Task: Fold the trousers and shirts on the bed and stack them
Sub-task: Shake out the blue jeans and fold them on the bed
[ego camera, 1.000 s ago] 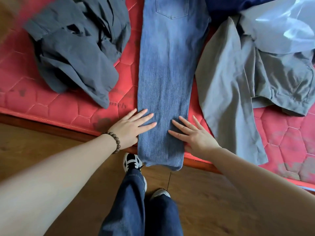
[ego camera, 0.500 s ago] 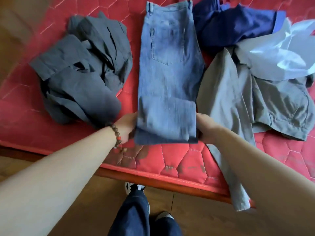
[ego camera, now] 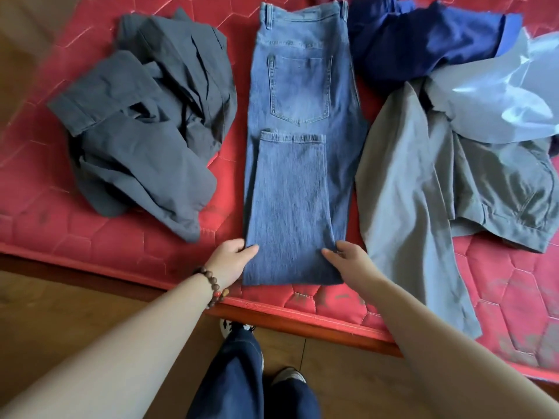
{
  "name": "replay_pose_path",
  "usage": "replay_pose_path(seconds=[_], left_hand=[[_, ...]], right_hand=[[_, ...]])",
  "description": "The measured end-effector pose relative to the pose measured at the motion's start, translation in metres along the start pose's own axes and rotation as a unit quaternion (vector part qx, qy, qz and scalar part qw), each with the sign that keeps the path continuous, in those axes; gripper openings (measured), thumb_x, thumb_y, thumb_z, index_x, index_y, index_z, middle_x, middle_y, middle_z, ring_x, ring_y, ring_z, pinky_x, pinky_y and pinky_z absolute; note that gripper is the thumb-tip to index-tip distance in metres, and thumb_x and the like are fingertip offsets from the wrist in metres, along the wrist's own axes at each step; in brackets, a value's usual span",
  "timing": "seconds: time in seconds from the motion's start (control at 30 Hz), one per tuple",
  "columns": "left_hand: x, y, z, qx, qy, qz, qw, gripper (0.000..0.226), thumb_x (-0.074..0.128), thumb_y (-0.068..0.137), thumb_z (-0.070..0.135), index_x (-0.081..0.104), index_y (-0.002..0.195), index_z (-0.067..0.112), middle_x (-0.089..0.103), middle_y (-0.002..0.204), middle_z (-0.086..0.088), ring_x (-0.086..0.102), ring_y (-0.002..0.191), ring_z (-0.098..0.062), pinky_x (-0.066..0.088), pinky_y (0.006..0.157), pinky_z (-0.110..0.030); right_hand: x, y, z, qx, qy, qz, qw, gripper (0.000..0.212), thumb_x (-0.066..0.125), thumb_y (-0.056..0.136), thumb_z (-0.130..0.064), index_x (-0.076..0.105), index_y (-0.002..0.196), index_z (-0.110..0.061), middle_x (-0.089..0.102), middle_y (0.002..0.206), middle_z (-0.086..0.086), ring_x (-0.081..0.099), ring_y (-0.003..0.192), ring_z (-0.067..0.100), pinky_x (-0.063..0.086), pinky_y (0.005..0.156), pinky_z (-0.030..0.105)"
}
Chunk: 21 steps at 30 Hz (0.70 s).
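Blue jeans point(ego camera: 298, 152) lie lengthwise on the red mattress point(ego camera: 106, 237), waistband far from me, legs folded up so the hems reach just below the back pocket. My left hand point(ego camera: 231, 261) grips the near left corner of the fold, thumb on top. My right hand point(ego camera: 348, 261) grips the near right corner in the same way. A crumpled dark grey garment point(ego camera: 145, 116) lies left of the jeans. Grey trousers point(ego camera: 423, 182) lie on the right, one leg hanging over the bed edge. A navy shirt point(ego camera: 423, 40) sits at the far right.
A pale blue plastic bag point(ego camera: 499, 98) rests on the grey trousers. The mattress edge and its wooden frame point(ego camera: 302, 325) run across in front of me. My legs and shoes point(ego camera: 242, 373) stand on the wooden floor close to the bed.
The jeans' legs, flat under both palms a second ago, have been lifted and folded up over the thighs. Both hands now hold the corners of the new fold.
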<state>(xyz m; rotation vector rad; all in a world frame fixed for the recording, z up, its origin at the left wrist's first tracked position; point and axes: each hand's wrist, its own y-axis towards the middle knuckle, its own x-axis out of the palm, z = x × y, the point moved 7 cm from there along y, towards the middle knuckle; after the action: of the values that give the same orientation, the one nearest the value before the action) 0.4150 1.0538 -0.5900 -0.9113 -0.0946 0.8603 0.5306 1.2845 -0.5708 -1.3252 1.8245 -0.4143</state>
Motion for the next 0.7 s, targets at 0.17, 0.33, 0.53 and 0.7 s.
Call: replay_pose_path(seconds=[0.17, 0.33, 0.53, 0.7], left_hand=[[0.016, -0.044, -0.044, -0.075, -0.029, -0.006, 0.997, 0.029, 0.067, 0.087, 0.028, 0.061, 0.067, 0.008, 0.058, 0.061, -0.001, 0.055, 0.064, -0.019, 0.038, 0.063, -0.030], [0.008, -0.031, -0.013, -0.025, -0.037, 0.027, 0.999, 0.031, 0.069, 0.086, 0.032, 0.060, 0.069, 0.008, 0.056, 0.063, -0.004, 0.050, 0.061, -0.016, 0.035, 0.060, -0.029], [-0.003, 0.019, 0.055, 0.050, -0.111, 0.131, 0.984, 0.009, 0.068, 0.086, 0.019, 0.068, 0.085, 0.010, 0.063, 0.069, -0.004, 0.052, 0.059, -0.014, 0.042, 0.056, -0.026], [-0.017, 0.036, 0.092, 0.114, -0.181, 0.130, 0.968, 0.010, 0.065, 0.086, 0.014, 0.070, 0.082, 0.021, 0.060, 0.065, -0.003, 0.050, 0.060, -0.015, 0.039, 0.057, -0.027]], right_hand=[[0.025, -0.032, 0.029, 0.041, -0.077, -0.053, 0.995, 0.030, 0.064, 0.089, -0.021, 0.043, 0.068, -0.015, 0.045, 0.063, -0.001, 0.041, 0.061, 0.014, 0.029, 0.055, 0.028], [0.018, -0.024, 0.012, 0.052, 0.004, -0.013, 0.999, 0.028, 0.068, 0.087, -0.033, 0.062, 0.094, -0.007, 0.058, 0.081, -0.001, 0.053, 0.070, 0.013, 0.040, 0.061, 0.025], [0.004, 0.030, -0.037, 0.037, 0.137, 0.092, 0.986, 0.049, 0.067, 0.088, -0.032, 0.050, 0.131, -0.017, 0.059, 0.119, 0.003, 0.060, 0.097, 0.015, 0.047, 0.084, 0.026], [-0.011, 0.046, -0.081, -0.050, 0.145, 0.124, 0.980, 0.035, 0.062, 0.091, -0.017, 0.053, 0.125, -0.024, 0.064, 0.100, -0.006, 0.063, 0.094, 0.003, 0.051, 0.082, 0.021]])
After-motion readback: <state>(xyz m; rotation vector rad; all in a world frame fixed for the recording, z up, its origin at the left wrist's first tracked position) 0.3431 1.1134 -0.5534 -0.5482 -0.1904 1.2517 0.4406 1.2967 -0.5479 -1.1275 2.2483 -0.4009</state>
